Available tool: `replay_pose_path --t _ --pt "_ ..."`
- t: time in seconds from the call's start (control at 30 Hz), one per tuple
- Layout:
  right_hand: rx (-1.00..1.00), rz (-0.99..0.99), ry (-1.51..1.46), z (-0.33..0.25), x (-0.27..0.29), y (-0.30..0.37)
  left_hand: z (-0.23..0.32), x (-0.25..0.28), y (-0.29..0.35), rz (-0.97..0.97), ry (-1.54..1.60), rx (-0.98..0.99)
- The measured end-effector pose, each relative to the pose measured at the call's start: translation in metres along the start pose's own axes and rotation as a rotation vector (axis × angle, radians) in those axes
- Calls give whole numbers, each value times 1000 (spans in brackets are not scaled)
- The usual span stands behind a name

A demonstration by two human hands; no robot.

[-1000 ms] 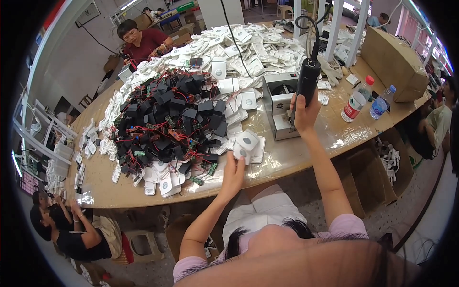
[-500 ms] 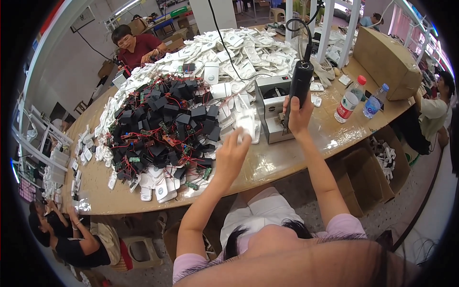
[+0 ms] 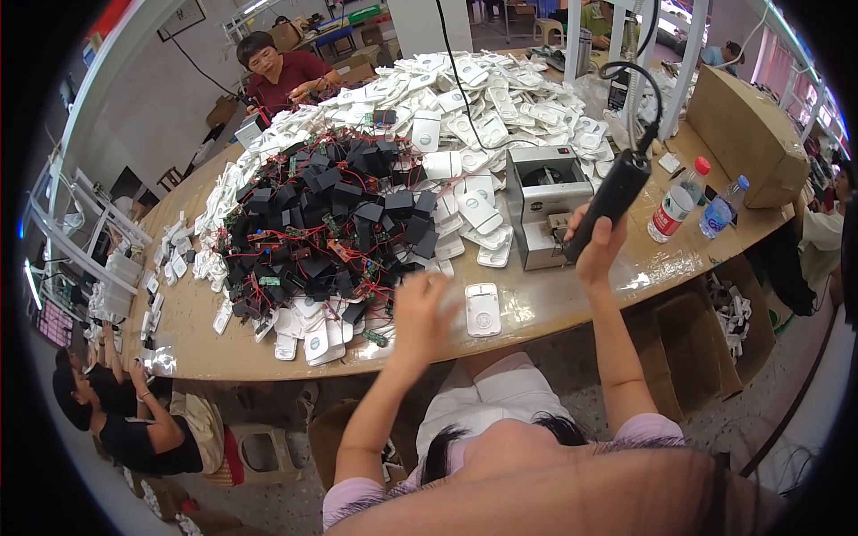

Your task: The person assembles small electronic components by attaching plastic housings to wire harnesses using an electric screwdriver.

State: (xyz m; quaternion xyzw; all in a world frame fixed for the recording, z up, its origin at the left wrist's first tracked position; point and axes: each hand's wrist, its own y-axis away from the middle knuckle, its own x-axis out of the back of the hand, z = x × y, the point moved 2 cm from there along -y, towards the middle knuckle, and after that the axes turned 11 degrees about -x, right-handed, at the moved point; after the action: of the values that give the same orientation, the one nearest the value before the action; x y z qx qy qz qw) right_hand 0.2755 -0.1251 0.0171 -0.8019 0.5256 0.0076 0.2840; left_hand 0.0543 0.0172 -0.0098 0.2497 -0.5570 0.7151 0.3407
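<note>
My right hand is wrapped around a black electric screwdriver, which hangs tilted from a cord, its lower end beside a grey metal screw feeder. My left hand, smeared by motion, is at the near right edge of a heap of black boxes with red wires and green circuit boards. Whether it holds anything I cannot make out. A white plastic housing lies alone near the table's front edge, hollow side up, just right of that hand. More white housings are stacked left of the feeder.
A large mound of white housings covers the far table. Two bottles and a cardboard box stand at the right. Open cartons sit below the table's right edge. A co-worker sits across; others are at the sides.
The white housing now lies flat near the front edge, apart from my left hand. That hand has moved left toward the black boxes. The screwdriver has tilted further right in my right hand.
</note>
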Motion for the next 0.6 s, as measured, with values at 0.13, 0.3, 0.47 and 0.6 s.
replay_pose_path --t 0.13,0.3,0.47,0.6 --pt "-29 4 -112 -18 -2 16 -60 22 -70 136 -368 29" --pt "-20 30 -148 -26 5 23 -130 20 -126 -133 -418 -51" --pt "-32 32 -251 -23 14 24 -141 11 -179 -9 -555 -315" --pt "-33 28 -251 -25 12 25 -163 -3 -195 -350 -698 -318"
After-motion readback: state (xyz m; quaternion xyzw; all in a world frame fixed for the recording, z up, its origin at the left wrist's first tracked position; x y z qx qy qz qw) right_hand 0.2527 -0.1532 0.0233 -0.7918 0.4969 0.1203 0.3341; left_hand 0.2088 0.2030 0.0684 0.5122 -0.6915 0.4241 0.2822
